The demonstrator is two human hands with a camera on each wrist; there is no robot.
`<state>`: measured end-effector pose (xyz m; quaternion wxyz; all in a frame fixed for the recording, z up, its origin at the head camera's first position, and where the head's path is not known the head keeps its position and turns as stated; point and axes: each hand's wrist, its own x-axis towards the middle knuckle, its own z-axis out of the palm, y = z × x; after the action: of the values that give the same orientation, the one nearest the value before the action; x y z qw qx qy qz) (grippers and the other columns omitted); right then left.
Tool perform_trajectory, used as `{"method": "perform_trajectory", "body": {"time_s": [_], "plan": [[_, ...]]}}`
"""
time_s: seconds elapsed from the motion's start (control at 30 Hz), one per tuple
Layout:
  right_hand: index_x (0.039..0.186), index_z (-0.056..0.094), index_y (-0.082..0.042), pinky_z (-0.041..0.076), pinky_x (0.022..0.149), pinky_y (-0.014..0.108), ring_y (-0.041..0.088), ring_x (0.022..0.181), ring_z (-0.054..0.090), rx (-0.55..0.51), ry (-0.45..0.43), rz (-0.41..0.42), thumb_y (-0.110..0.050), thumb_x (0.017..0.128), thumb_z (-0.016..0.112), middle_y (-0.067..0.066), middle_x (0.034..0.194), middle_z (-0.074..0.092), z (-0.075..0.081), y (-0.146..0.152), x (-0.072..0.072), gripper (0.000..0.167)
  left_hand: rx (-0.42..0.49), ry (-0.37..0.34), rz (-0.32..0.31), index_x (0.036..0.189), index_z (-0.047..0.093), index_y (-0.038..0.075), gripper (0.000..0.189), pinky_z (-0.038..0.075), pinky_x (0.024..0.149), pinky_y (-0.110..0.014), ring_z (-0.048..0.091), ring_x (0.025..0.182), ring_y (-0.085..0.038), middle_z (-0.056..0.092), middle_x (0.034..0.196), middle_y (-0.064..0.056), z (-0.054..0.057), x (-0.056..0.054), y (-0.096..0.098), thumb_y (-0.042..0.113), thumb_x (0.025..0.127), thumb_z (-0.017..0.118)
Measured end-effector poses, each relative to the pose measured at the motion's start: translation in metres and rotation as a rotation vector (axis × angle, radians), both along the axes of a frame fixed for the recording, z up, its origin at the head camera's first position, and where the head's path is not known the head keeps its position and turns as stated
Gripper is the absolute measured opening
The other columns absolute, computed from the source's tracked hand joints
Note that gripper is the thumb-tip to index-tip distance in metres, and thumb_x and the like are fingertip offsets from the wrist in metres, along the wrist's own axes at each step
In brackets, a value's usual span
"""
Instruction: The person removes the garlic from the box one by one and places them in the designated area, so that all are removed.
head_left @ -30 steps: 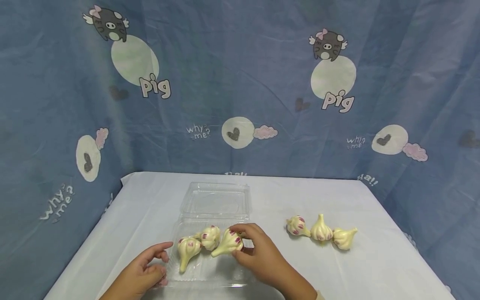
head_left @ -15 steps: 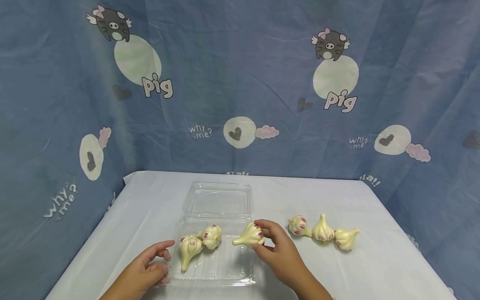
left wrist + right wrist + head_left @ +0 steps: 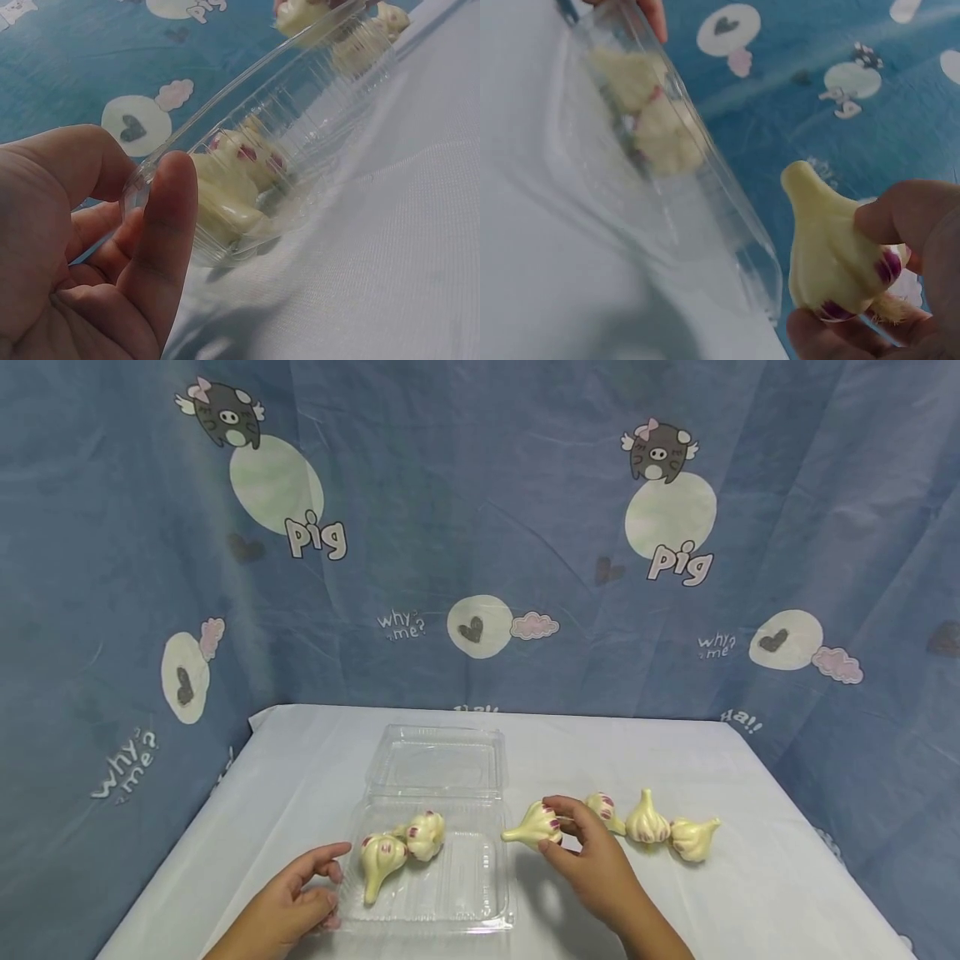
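My right hand [image 3: 596, 860] pinches a cream garlic bulb [image 3: 536, 827] with purple marks, just right of a clear plastic clamshell container [image 3: 468, 918]. In the right wrist view the bulb [image 3: 829, 255] sits between thumb and fingers, its stem pointing away from the palm. My left hand [image 3: 288, 897] holds the container's left edge; in the left wrist view the rim [image 3: 139, 187] lies between thumb and finger. Two garlic bulbs, one at the front [image 3: 382, 860] and one behind [image 3: 425, 835], lie in the left half of the container.
Right of the container, three garlic bulbs lie in a row on the white tablecloth: left [image 3: 603, 810], middle [image 3: 647, 818], right [image 3: 693, 839]. My right hand partly hides the left one. The container's lid [image 3: 438, 760] lies folded back. A blue printed curtain [image 3: 480, 527] encloses the table.
My right hand has lifted its garlic bulb out of the container and carried it right, past the container's right edge. My left hand has stayed at the left edge.
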<state>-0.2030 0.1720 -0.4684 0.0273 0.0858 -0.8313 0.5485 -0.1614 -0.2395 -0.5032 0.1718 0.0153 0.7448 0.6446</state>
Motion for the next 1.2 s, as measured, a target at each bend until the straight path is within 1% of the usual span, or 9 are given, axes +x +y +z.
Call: {"method": "perform_trajectory", "body": {"time_s": [0.13, 0.27, 0.47, 0.53, 0.7, 0.83, 0.93, 1.03, 1.2], "plan": [[0.134, 0.065, -0.027, 0.058, 0.094, 0.038, 0.022, 0.125, 0.064, 0.046, -0.009, -0.019, -0.011, 0.091, 0.081, -0.003, 0.134, 0.064, -0.003, 0.010, 0.000, 0.049, 0.000, 0.000, 0.002, 0.162, 0.023, -0.005, 0.074, 0.060, 0.076, -0.035, 0.059, 0.073, -0.016, 0.040, 0.125, -0.019, -0.001, 0.000, 0.000, 0.006, 0.098, 0.059], [0.133, 0.067, -0.025, 0.057, 0.092, 0.035, 0.018, 0.119, 0.066, 0.084, -0.015, -0.029, -0.011, 0.090, 0.081, -0.003, 0.135, 0.065, -0.006, 0.020, 0.003, 0.048, -0.009, 0.003, 0.005, 0.162, 0.024, -0.004, 0.073, 0.060, 0.076, -0.034, 0.059, 0.073, -0.016, 0.040, 0.125, -0.019, 0.000, 0.000, 0.001, 0.006, 0.098, 0.059], [0.134, 0.067, -0.021, 0.058, 0.093, 0.034, 0.015, 0.114, 0.067, 0.153, -0.059, -0.055, -0.010, 0.089, 0.082, -0.002, 0.134, 0.065, -0.009, 0.030, 0.009, 0.049, 0.014, 0.016, -0.035, 0.162, 0.021, -0.007, 0.073, 0.060, 0.077, -0.034, 0.055, 0.069, -0.012, 0.041, 0.123, -0.017, -0.002, 0.000, -0.004, 0.008, 0.101, 0.059], [0.134, 0.068, -0.019, 0.058, 0.092, 0.033, 0.016, 0.113, 0.067, 0.165, -0.060, -0.046, -0.009, 0.088, 0.083, 0.001, 0.136, 0.064, -0.010, 0.035, 0.010, 0.049, 0.011, 0.011, -0.025, 0.161, 0.022, -0.007, 0.073, 0.061, 0.077, -0.033, 0.052, 0.066, -0.011, 0.042, 0.123, -0.017, -0.002, 0.001, -0.003, 0.008, 0.101, 0.060], [0.131, 0.068, -0.015, 0.058, 0.091, 0.029, 0.022, 0.113, 0.067, 0.197, -0.037, -0.015, -0.006, 0.086, 0.083, 0.008, 0.137, 0.063, -0.012, 0.046, 0.011, 0.047, -0.023, -0.004, 0.019, 0.161, 0.026, -0.004, 0.072, 0.061, 0.076, -0.033, 0.051, 0.064, -0.011, 0.042, 0.124, -0.017, 0.000, 0.001, 0.001, 0.008, 0.100, 0.062], [0.129, 0.069, -0.012, 0.058, 0.092, 0.028, 0.026, 0.115, 0.067, 0.211, -0.026, -0.021, -0.002, 0.086, 0.083, 0.010, 0.139, 0.062, -0.013, 0.054, 0.012, 0.047, -0.014, 0.006, -0.003, 0.161, 0.024, -0.006, 0.072, 0.061, 0.077, -0.034, 0.052, 0.066, -0.012, 0.042, 0.124, -0.017, -0.002, 0.001, -0.001, 0.007, 0.101, 0.060], [0.130, 0.069, -0.012, 0.058, 0.090, 0.026, 0.025, 0.114, 0.067, 0.240, -0.018, -0.048, -0.001, 0.084, 0.083, 0.011, 0.139, 0.062, -0.013, 0.059, 0.013, 0.049, 0.013, 0.009, -0.033, 0.161, 0.020, -0.008, 0.071, 0.061, 0.078, -0.034, 0.054, 0.069, -0.012, 0.042, 0.123, -0.017, -0.003, 0.001, -0.003, 0.007, 0.103, 0.058], [0.130, 0.070, -0.015, 0.058, 0.089, 0.026, 0.023, 0.113, 0.068, 0.296, -0.007, -0.077, 0.000, 0.083, 0.084, 0.009, 0.136, 0.063, -0.013, 0.064, 0.013, 0.051, 0.028, -0.005, -0.039, 0.162, 0.019, -0.007, 0.072, 0.061, 0.080, -0.035, 0.054, 0.070, -0.012, 0.041, 0.123, -0.016, -0.003, 0.000, -0.004, 0.009, 0.104, 0.058], [0.128, 0.071, -0.017, 0.057, 0.091, 0.035, 0.021, 0.112, 0.066, 0.400, 0.016, -0.098, -0.003, 0.082, 0.085, 0.008, 0.129, 0.065, -0.013, 0.070, 0.014, 0.050, 0.021, -0.013, -0.019, 0.162, 0.022, -0.005, 0.073, 0.061, 0.080, -0.035, 0.055, 0.069, -0.012, 0.041, 0.124, -0.016, -0.002, -0.002, -0.002, 0.011, 0.102, 0.061]]}}
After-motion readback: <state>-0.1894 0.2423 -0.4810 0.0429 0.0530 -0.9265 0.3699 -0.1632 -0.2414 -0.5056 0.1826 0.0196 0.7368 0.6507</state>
